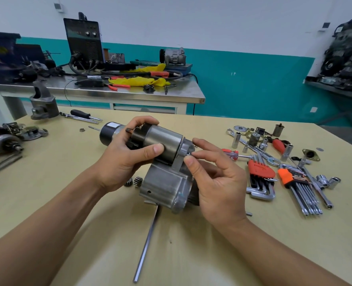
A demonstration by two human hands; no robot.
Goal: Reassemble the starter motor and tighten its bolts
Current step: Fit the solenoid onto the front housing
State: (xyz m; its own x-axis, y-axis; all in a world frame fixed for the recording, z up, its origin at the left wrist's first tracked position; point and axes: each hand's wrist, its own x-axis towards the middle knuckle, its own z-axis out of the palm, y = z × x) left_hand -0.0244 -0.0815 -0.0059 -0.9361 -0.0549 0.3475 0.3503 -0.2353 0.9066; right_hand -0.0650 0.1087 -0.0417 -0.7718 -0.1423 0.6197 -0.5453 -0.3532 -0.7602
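The starter motor (164, 182) stands on the yellow table (212, 254) in the middle of the view, its grey aluminium housing low and its cylindrical solenoid (167, 141) on top. My left hand (127, 153) grips the solenoid from the left, thumb across its side. My right hand (216, 178) pinches a small bolt (188, 154) between thumb and forefinger at the solenoid's right flange. A black motor body (107, 134) shows behind my left hand. Two small gears (134, 181) lie by the housing's left side.
A long steel rod (147, 244) lies in front of the housing. Hex key sets (261, 178), sockets (236, 140), spanners and a red screwdriver (232, 154) are spread to the right. Starter parts (12, 137) and a cast nose housing (43, 104) sit at the left. A steel bench (109, 91) stands behind.
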